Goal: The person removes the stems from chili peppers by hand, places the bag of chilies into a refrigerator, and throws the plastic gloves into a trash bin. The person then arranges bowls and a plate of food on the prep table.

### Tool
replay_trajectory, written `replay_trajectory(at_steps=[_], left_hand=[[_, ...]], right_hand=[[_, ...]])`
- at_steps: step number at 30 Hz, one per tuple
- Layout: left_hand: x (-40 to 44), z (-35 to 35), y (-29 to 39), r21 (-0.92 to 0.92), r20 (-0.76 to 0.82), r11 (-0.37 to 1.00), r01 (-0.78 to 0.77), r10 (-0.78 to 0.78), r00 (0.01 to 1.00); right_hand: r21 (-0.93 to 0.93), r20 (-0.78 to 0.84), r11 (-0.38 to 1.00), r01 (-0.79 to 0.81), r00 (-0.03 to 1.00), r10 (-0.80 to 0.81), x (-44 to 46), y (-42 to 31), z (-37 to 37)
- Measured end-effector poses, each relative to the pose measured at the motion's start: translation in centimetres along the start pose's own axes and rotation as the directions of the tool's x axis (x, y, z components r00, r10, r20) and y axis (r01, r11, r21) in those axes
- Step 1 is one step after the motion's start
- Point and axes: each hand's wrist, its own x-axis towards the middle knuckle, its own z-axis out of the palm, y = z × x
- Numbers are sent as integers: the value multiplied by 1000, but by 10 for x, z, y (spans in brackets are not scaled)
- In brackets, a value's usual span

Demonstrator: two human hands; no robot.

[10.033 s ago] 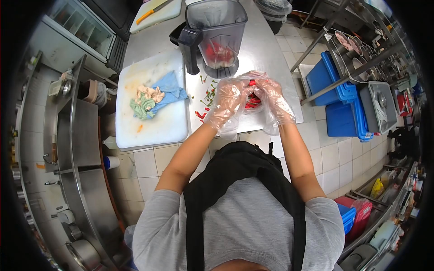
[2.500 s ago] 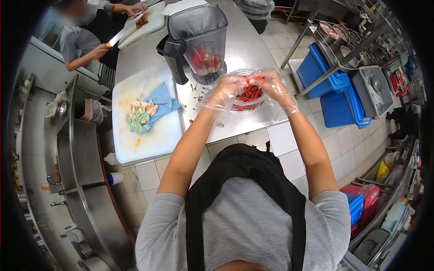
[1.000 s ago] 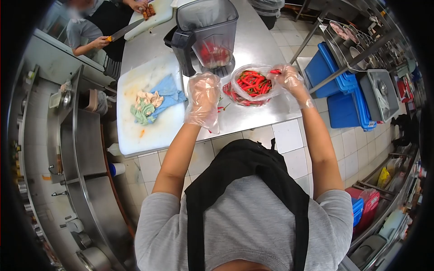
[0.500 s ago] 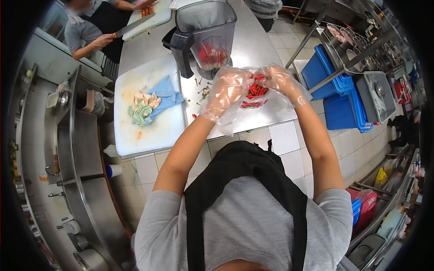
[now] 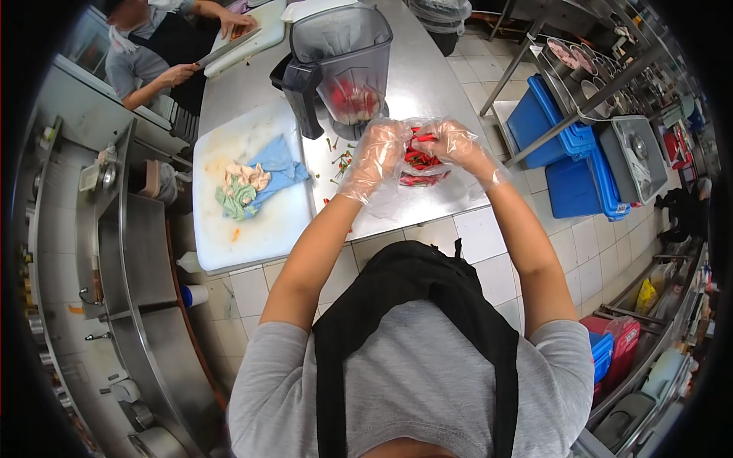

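Note:
Both of my hands wear loose clear plastic gloves over the steel table. My right hand (image 5: 452, 145) is closed, its fingertips on a red chilli (image 5: 424, 138). Close beside it, my left hand (image 5: 384, 149) has its fingers curled inward; what they hold is hidden by the glove. Below and between the hands lies a heap of red chillies (image 5: 420, 160), which seems to be in or on clear plastic. Several green chilli stems (image 5: 343, 162) are scattered left of my left hand. Behind the hands stands a blender jug (image 5: 350, 69) with red pieces at its bottom.
A white cutting board (image 5: 252, 237) at left bears crumpled cloths (image 5: 279, 159). Across the table, a co-worker holds a knife (image 5: 221, 53) over another board (image 5: 259, 44). Blue bins (image 5: 573, 179) stand on the right, near a metal rack (image 5: 527, 145).
My hands have shifted slightly left, and a chilli now shows at my right fingertips. The co-worker's free hand has moved onto the food on the far board, with the knife closer to it.

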Motion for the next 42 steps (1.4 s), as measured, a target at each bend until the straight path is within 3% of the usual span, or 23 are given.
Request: replay_trajectory(at_steps=[2, 3, 4, 5, 7, 11, 13, 14, 16, 18, 19, 20, 21, 25, 27, 30, 31, 32, 34, 35, 37, 40, 42], left_hand=[[-1, 0, -4, 60, 6, 998, 1, -1, 1000], [-2, 0, -9, -245, 18, 969, 45, -42, 999], [-3, 1, -14, -527, 42, 846, 87, -76, 996], [-5, 3, -18, -526, 42, 846, 89, -78, 996], [-4, -5, -14, -802, 343, 427, 418, -245, 907], [-12, -22, -23, -894, 254, 338, 295, -161, 954], [-21, -39, -36, -917, 205, 264, 298, -330, 922], [-26, -44, -45, -914, 211, 263, 307, -339, 917], [-30, -46, -64, -615, 218, 649, 448, -406, 887], [-36, -40, -72, -590, 180, 715, 374, -335, 925], [-37, -41, -71, -399, 137, 857, 326, -296, 945], [-38, -42, -70, -184, 105, 947, 264, -248, 963], [-40, -39, -69, -147, 80, 941, 304, -295, 952], [-55, -23, -79, 29, 48, 982, 185, -187, 981], [-62, -5, -95, 238, 98, 960, 149, -177, 979], [-73, 6, -100, 275, 30, 958, 87, -99, 995], [-75, 3, -98, 257, 39, 964, 72, -85, 996], [-73, 1, -99, 250, 42, 966, 68, -81, 996], [-73, -3, -97, 306, 7, 950, -68, 69, 998], [-72, -4, -95, 344, 10, 937, -51, 51, 999], [-66, -16, -84, 314, 58, 950, 1, -20, 998], [-70, -22, -83, 209, 61, 977, 48, -62, 996], [-70, -27, -66, 159, 187, 982, 103, -133, 973]], right_hand=[[21, 11, 1000, -18, 1000, 18, 3, 9, 8], [-27, -56, 987, 159, 985, -161, 5, 14, 10], [-85, -114, 941, 327, 935, -335, 6, 20, 12], [-83, -113, 941, 328, 935, -335, 6, 25, 13], [75, -96, 950, 302, 951, -294, 2, 22, 12], [200, -26, 962, 185, 983, -183, -3, 14, 15], [216, -58, 941, 261, 965, -255, -7, 16, 33], [-177, -121, 848, 500, 844, -523, -9, 16, 47], [-177, -84, 812, 556, 814, -575, -10, 2, 93], [-228, 23, 805, 548, 829, -558, -13, -21, 125], [-227, 22, 802, 552, 826, -563, -11, -27, 139], [-334, 109, 830, 447, 893, -437, -8, -31, 152], [-445, 180, 828, 340, 940, -289, -5, -34, 160], [-347, 130, 892, 289, 957, -259, -3, -34, 166], [-210, 7, 918, 337, 939, -344, -7, -39, 158], [-206, -28, 879, 431, 895, -445, -15, -41, 139], [-138, -48, 902, 410, 907, -419, -19, -44, 121], [-197, -86, 894, 403, 901, -425, -16, -26, 113], [-207, -150, 870, 448, 864, -481, -16, -15, 65], [-277, -206, 927, 253, 927, -315, -12, 1, 52], [-362, -147, 928, 94, 977, -157, -13, 14, 16], [-475, 33, 868, 146, 988, -148, 1, 60, 14], [-436, 79, 882, 180, 984, -162, 8, 69, 11]])
